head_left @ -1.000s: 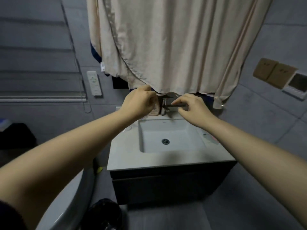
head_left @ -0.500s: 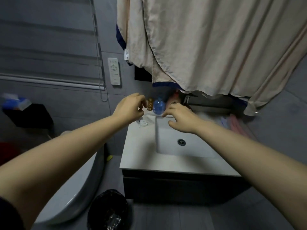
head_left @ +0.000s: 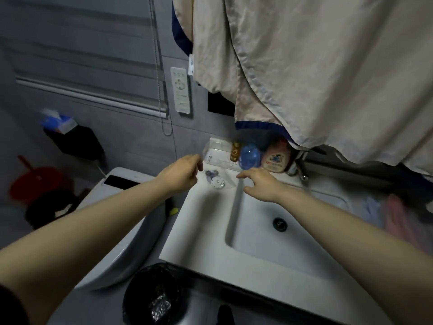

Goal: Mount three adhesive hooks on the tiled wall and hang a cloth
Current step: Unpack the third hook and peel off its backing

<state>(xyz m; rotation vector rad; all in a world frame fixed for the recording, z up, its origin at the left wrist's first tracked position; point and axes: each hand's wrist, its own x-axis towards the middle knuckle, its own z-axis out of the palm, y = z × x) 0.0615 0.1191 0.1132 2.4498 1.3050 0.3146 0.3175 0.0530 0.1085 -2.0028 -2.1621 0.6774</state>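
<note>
Grey-tiled bathroom, white desk (head_left: pixel 196 235) | I am seeing both hands dropping from the tap to the hook (head_left: pixel 216 181) lying beside the basin | left hand (head_left: pixel 180 174) loosely curled, empty; right hand (head_left: pixel 260 184) spread, empty | cloth (head_left: pixel 328 73) is hanging above; pickup is beginning.

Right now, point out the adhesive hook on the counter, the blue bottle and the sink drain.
adhesive hook (head_left: pixel 217 182), head view, round clear base.
blue bottle (head_left: pixel 249 156), head view, rounded body.
sink drain (head_left: pixel 280 224), head view, dark centre.
</note>
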